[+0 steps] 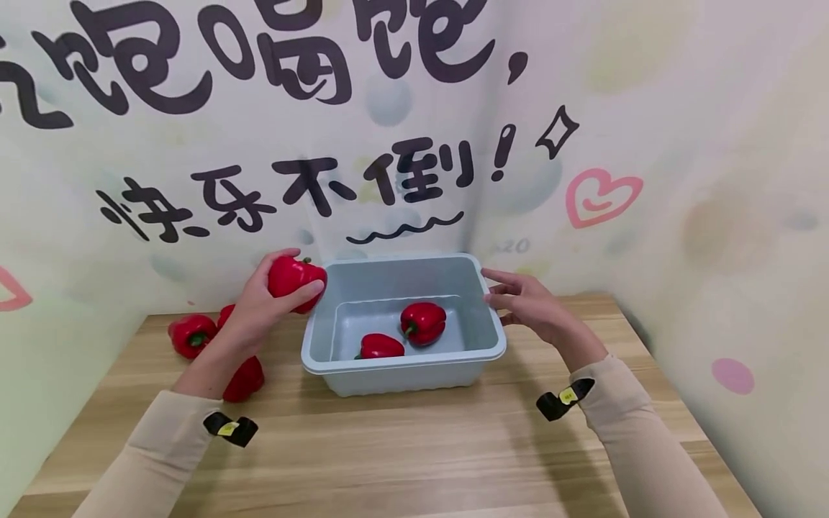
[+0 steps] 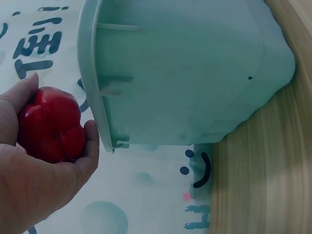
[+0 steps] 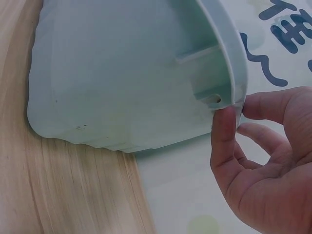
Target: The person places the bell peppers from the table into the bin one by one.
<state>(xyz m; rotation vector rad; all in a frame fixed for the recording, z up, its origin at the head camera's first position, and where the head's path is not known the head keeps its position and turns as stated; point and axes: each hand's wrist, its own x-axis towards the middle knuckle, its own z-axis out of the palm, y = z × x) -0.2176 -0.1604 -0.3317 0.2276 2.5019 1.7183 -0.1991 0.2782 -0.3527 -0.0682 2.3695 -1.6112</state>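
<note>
In the head view my left hand (image 1: 255, 309) grips a red bell pepper (image 1: 288, 277) just outside the left rim of a light blue-grey plastic basin (image 1: 401, 379). The left wrist view shows thumb and fingers curled around that pepper, with the basin's outer side wall close by. At the basin's right rim, my right hand (image 1: 534, 306) pinches the edge; the right wrist view shows its fingertips (image 3: 224, 119) at the rim's underside. Inside the basin lie two red bell peppers, one near the middle (image 1: 423, 322) and one partly hidden behind the front rim (image 1: 382, 346).
Left of the basin, more red peppers lie on the wooden table (image 1: 401, 453): one beyond the forearm (image 1: 192, 336), one partly covered by it (image 1: 245, 379), and another mostly hidden. A wall covering (image 1: 414, 180) with black lettering stands directly behind the basin.
</note>
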